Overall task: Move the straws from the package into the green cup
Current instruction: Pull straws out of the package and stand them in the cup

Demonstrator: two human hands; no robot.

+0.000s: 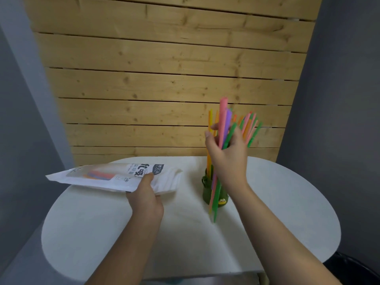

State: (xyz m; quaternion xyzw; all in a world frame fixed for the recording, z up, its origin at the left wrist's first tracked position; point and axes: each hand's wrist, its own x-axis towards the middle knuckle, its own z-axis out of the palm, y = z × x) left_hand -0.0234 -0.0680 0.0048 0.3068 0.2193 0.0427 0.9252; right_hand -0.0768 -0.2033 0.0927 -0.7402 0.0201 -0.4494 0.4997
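Note:
My right hand [227, 157] grips a bunch of coloured straws [224, 124], pink, purple, green and yellow, held upright in front of the green cup [205, 194]. Their lower ends hang down past the cup's front to about table level. More straws [249, 128] stand behind my hand, apparently in the cup. The cup is dark green with a small yellow figure on its front and stands right of the table's middle. My left hand [146, 200] holds the white straw package [107, 176] by its near edge, lifted slightly above the table at the left. A few straws show through its clear window.
A round white table [287, 212] covered with a creased white cloth carries everything. A wooden plank wall [164, 79] rises right behind it. Grey walls flank both sides. A dark object [353, 266] sits low at the right corner.

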